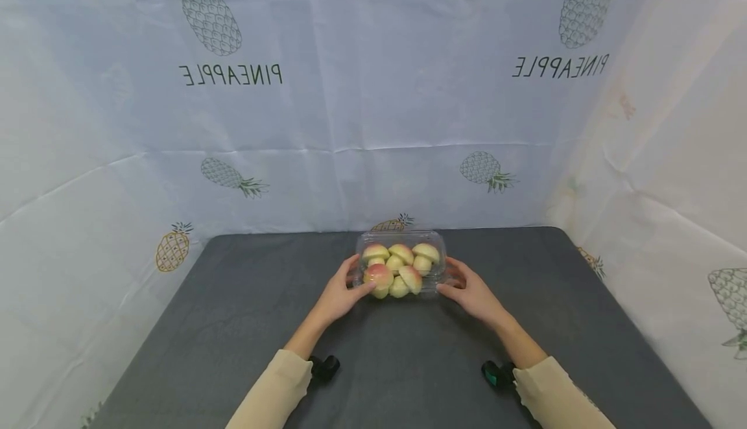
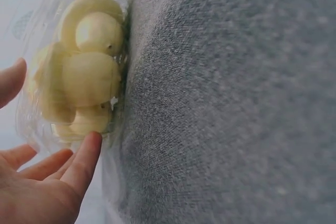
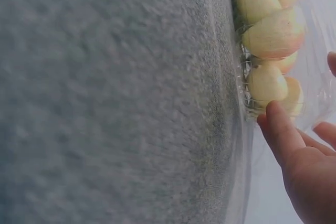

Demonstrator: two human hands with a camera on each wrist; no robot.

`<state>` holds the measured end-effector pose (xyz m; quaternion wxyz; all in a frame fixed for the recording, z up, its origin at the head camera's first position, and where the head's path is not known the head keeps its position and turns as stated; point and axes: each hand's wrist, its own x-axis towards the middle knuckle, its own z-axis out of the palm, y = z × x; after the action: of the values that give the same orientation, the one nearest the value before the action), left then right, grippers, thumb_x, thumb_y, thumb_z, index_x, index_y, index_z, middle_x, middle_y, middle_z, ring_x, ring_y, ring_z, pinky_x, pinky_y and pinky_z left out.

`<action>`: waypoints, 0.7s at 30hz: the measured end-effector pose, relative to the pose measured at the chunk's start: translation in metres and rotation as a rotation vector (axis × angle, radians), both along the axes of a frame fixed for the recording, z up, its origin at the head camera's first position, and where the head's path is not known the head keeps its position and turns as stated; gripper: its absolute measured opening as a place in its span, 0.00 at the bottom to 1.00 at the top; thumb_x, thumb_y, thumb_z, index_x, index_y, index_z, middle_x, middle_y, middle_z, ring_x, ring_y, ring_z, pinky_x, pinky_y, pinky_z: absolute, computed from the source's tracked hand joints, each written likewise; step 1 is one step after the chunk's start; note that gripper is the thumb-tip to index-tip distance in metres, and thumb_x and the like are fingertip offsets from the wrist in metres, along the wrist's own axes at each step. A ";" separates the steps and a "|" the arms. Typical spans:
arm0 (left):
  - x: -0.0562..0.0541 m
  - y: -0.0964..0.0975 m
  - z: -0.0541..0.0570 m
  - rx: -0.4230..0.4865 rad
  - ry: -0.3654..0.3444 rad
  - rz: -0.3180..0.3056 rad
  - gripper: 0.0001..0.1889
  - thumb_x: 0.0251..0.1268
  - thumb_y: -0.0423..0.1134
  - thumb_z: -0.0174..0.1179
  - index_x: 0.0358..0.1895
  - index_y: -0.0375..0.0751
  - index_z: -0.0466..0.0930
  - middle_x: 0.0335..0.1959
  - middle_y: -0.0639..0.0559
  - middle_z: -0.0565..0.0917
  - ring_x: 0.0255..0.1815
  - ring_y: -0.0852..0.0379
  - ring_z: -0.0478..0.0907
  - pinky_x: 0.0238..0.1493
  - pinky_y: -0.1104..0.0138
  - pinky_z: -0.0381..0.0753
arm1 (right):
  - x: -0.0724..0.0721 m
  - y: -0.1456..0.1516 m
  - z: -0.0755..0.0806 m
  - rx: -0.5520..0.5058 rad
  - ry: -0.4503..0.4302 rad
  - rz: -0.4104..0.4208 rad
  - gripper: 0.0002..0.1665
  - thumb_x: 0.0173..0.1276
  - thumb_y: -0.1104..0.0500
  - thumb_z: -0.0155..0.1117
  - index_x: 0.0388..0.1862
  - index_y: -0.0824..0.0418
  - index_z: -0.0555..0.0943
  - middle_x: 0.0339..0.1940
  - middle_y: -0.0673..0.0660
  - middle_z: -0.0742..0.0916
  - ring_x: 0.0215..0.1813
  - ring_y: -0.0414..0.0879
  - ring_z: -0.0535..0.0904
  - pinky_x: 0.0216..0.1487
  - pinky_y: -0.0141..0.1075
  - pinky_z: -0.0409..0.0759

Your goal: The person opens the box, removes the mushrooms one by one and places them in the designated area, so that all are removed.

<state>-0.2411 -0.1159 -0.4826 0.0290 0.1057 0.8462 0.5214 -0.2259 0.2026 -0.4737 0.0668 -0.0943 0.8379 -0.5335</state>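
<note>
A clear plastic clamshell box (image 1: 433,286) sits on the dark table near its far edge. Several mushroom-shaped pieces (image 1: 400,253) fill it, with pale yellow stems and yellow caps blushed red. My left hand (image 1: 341,291) is at the box's left end, its fingertips touching the side and its thumb towards the front. On the right end, my right hand (image 1: 474,294) mirrors it with fingers against the plastic. Both wrist views show fairly straight fingers (image 2: 84,161) by the box wall; in the right wrist view an index finger (image 3: 283,127) meets the lower corner.
A dark grey cloth-covered table (image 1: 403,364) lies beneath. White fabric walls (image 1: 373,105) printed with pineapples rise behind and at both sides. Black wrist-worn devices (image 1: 324,369) show beside both cuffs.
</note>
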 end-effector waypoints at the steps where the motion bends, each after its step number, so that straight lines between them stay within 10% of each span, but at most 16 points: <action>1: 0.001 0.000 0.001 -0.003 0.000 0.000 0.44 0.69 0.52 0.67 0.81 0.44 0.55 0.76 0.36 0.64 0.70 0.34 0.69 0.60 0.42 0.77 | 0.001 0.000 0.000 -0.006 0.001 0.003 0.45 0.76 0.54 0.64 0.82 0.64 0.53 0.75 0.74 0.66 0.71 0.69 0.69 0.63 0.58 0.77; 21: 0.029 -0.012 0.004 0.050 -0.017 -0.037 0.42 0.70 0.49 0.67 0.80 0.43 0.56 0.75 0.36 0.65 0.71 0.33 0.68 0.61 0.44 0.79 | 0.025 0.001 -0.001 -0.050 -0.010 0.044 0.43 0.75 0.60 0.64 0.82 0.63 0.55 0.74 0.72 0.69 0.69 0.66 0.72 0.58 0.48 0.82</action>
<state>-0.2120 -0.1279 -0.4782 0.0433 0.1177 0.8305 0.5427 -0.2011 0.2040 -0.4745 0.0805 -0.1117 0.8217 -0.5531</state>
